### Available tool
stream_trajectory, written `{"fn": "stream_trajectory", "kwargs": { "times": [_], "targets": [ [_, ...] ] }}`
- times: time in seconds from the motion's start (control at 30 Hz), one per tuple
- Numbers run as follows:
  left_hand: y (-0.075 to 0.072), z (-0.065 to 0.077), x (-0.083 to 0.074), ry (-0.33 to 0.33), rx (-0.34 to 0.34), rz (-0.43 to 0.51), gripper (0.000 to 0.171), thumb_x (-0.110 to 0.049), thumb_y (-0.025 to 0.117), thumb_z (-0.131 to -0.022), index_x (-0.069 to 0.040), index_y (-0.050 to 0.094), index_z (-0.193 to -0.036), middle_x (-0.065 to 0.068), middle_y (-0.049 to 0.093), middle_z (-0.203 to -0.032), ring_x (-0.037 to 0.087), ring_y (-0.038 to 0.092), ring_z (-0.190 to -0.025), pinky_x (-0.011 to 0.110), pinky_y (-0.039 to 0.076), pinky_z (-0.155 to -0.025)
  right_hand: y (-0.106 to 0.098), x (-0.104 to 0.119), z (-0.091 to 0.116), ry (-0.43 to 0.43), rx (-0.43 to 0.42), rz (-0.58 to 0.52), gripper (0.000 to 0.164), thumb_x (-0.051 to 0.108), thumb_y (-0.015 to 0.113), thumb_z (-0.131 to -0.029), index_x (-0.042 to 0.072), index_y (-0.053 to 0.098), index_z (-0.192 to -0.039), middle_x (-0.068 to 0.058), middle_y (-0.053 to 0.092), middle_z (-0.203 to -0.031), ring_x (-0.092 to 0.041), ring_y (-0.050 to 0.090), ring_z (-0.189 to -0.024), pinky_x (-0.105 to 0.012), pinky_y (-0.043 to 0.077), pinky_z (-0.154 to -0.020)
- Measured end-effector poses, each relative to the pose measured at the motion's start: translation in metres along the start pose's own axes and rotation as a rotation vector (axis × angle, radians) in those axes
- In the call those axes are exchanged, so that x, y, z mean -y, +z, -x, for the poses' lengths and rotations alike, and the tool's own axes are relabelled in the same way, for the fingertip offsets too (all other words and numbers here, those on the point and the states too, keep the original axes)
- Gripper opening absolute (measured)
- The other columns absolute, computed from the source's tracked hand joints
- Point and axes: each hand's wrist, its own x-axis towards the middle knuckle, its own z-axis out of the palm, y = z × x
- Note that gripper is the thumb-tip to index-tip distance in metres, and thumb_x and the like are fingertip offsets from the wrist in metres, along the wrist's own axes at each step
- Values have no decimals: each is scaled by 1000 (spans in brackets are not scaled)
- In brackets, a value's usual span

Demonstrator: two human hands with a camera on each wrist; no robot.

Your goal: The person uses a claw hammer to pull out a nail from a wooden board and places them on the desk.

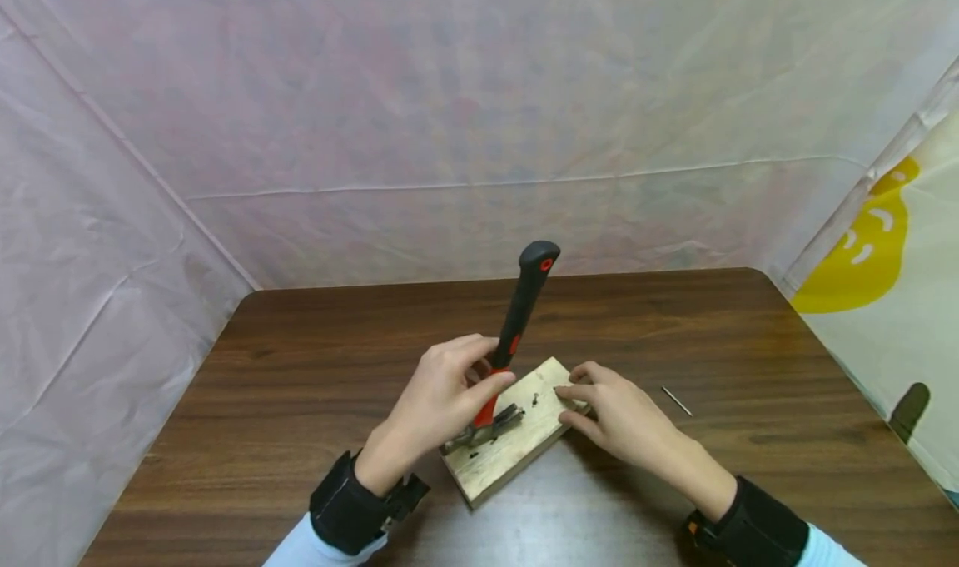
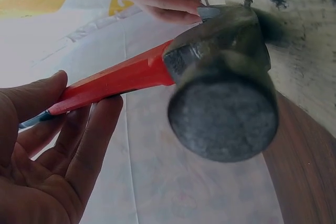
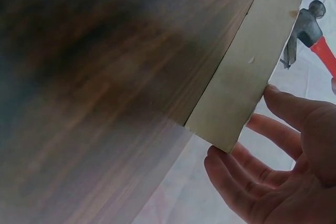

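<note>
A claw hammer (image 1: 529, 292) stands on its head on a pale wooden board (image 1: 517, 459), its black and red handle tilted upward. My left hand (image 1: 442, 392) pinches the red part of that handle between thumb and fingers, as the left wrist view also shows. The hammer's round striking face (image 2: 223, 119) is toward the left wrist camera, and the claw points toward my right hand. A small bent nail (image 1: 535, 399) sticks up from the board close to the claw. At the board's far right end, my right hand (image 1: 625, 413) holds its edges with thumb and fingers.
A loose nail (image 1: 677, 401) lies on the brown wooden table (image 1: 337, 367), right of the board. Dark marks (image 1: 474, 455) dot the board's top. White sheeting (image 1: 464, 92) hangs behind the table, and a yellow-printed cloth (image 1: 862, 255) hangs at the right.
</note>
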Motion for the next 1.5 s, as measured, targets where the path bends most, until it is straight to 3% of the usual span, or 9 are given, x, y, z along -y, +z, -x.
{"fn": "stream_trajectory", "kwargs": {
  "times": [0.43, 0.97, 1.5],
  "targets": [
    [5, -5, 2, 9, 9, 27, 28, -12, 79, -93, -5, 72, -119, 1, 69, -102, 8, 66, -78, 23, 57, -62, 0, 1, -1, 2, 3, -10, 34, 26, 84, -88, 8, 78, -116, -11, 65, -114, -19, 66, -88, -34, 57, -71],
    [8, -5, 2, 19, -27, 38, 27, -11, 80, -92, -4, 72, -116, 3, 70, -100, 11, 67, -80, 23, 58, -65, -1, 1, -2, 15, 25, -17, 33, 27, 83, -89, 10, 78, -117, -10, 64, -115, -18, 65, -87, -35, 57, -71],
    [7, 2, 6, -5, -111, 57, 21, -10, 81, -90, -6, 71, -107, 0, 69, -93, 11, 67, -82, 25, 58, -62, -2, 0, -1, 13, 22, -18, 31, 27, 83, -90, 10, 78, -116, -11, 65, -116, -19, 66, -86, -34, 57, -70]
  ]
}}
